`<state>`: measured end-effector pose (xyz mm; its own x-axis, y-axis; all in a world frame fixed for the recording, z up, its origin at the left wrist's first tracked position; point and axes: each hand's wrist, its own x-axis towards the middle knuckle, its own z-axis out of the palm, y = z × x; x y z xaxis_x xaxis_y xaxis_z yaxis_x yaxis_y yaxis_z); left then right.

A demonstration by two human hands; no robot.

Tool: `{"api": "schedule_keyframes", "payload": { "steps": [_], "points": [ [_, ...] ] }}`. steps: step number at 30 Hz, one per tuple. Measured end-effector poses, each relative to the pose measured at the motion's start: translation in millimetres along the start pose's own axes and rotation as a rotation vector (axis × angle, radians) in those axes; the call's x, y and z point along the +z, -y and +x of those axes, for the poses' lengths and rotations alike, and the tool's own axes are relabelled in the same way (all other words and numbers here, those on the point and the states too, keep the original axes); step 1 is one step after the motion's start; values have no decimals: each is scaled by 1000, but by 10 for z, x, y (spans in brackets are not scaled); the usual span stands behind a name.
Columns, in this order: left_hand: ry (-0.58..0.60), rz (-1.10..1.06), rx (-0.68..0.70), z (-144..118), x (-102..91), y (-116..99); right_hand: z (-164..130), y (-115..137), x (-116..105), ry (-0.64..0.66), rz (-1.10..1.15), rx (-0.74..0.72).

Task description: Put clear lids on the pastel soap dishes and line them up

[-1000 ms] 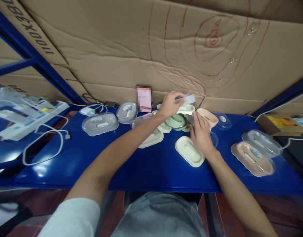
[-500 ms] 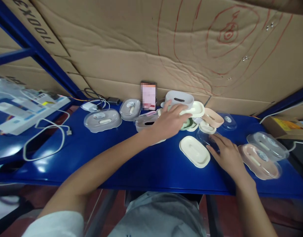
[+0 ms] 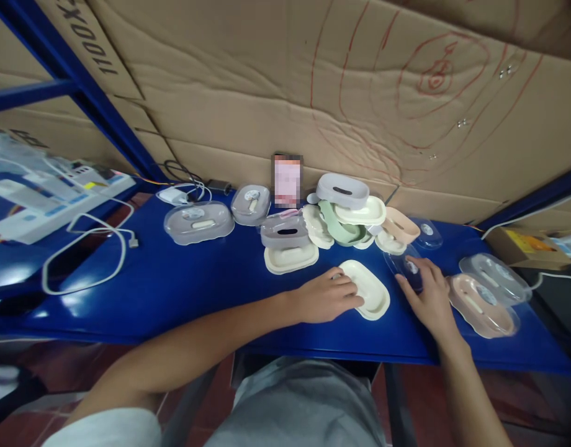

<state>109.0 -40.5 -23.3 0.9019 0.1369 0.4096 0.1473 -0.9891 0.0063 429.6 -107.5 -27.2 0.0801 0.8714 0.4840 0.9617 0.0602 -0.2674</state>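
My left hand [image 3: 326, 297] rests on the near left end of a cream oval soap-dish tray [image 3: 369, 290] lying on the blue table [image 3: 183, 292]. My right hand [image 3: 429, 297] lies just right of it, fingers spread over a clear plastic lid [image 3: 404, 266]. Behind them is a heap of oval trays: a grey one [image 3: 342, 190] on top, cream [image 3: 362, 214], green [image 3: 340, 230] and pink [image 3: 401, 225] ones below. A grey tray [image 3: 286, 231] sits on another cream tray [image 3: 291, 257] to the left.
Two lidded grey dishes [image 3: 198, 221] [image 3: 251, 203] stand at the back left, near a white charger and cable [image 3: 87, 257]. A pink lidded dish [image 3: 481, 305] and a clear one [image 3: 494, 278] lie at the right. A cardboard wall [image 3: 285, 93] closes the back. A small box [image 3: 287, 180] leans against it.
My left hand left the grey tray on top of the heap and came down onto the cream tray near the front edge. My right hand shifted slightly onto the clear lid.
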Motion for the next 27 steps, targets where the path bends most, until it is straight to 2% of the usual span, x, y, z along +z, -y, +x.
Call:
{"api": "schedule_keyframes", "payload": {
  "steps": [3, 6, 10, 14, 18, 20, 22, 24, 26, 27],
  "points": [
    [-5, -2, -12, -13, -18, 14, -45, -56, 63, 55, 41, 53],
    [-9, 4, -19, -16, -19, 10, -89, -114, 16, -10, 167, 64],
    [-10, 4, -20, -7, 3, 13, -27, -149, -24, -115, 425, 175],
    [-6, 7, -16, 0, 20, 22, 382, -164, 86, -232, 391, 156],
    [-9, 24, -8, -1, 30, 17, 903, -187, 264, -120, 270, 34],
    [-15, 38, -6, -6, 29, 14, 1030, -180, 299, -86, 238, 11],
    [-27, 51, -8, -11, 18, 16, 1016, -127, 240, -104, 216, 5],
    [-48, 62, -19, -15, -7, 25, 870, -5, 80, -121, 234, -45],
    [-76, 70, -47, -17, -44, 38, 633, 191, -133, -64, 306, -168],
    [-99, 75, -69, -18, -63, 45, 499, 309, -234, 13, 344, -237]
  ]
}}
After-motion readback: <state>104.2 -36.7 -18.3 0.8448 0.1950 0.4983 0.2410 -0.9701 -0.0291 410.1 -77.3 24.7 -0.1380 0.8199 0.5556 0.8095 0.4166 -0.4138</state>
